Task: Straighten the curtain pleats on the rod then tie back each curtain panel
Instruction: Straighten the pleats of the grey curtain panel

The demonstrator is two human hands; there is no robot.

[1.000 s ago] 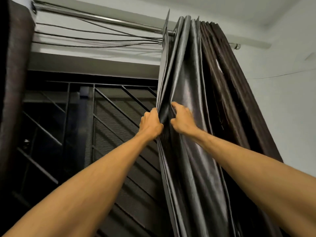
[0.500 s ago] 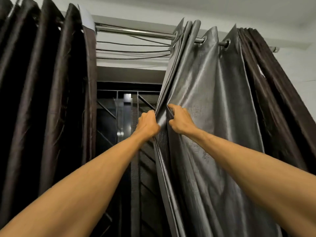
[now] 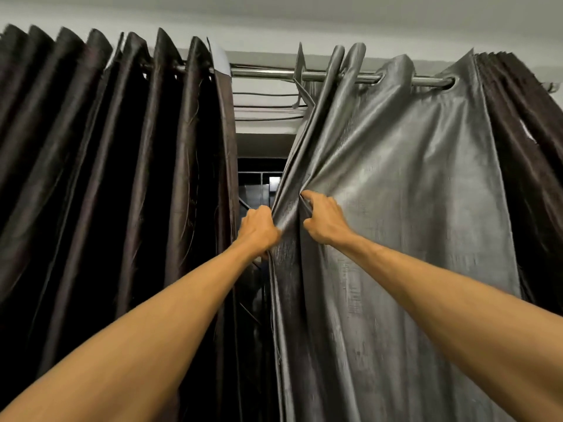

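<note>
Left hand (image 3: 259, 231) and right hand (image 3: 324, 222), side by side, grip the inner edge of the right curtain panel (image 3: 396, 208); the rod (image 3: 265, 74) lies straight above.

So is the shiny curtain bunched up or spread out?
Partly spread: the shiny curtain shows one wide flat stretch, with tight pleats at its right end.

The grey right panel (image 3: 396, 208) hangs by eyelets on the rod (image 3: 262, 73), partly spread flat, inner edge bunched. The dark-brown left panel (image 3: 122, 178) hangs tightly pleated.
</note>
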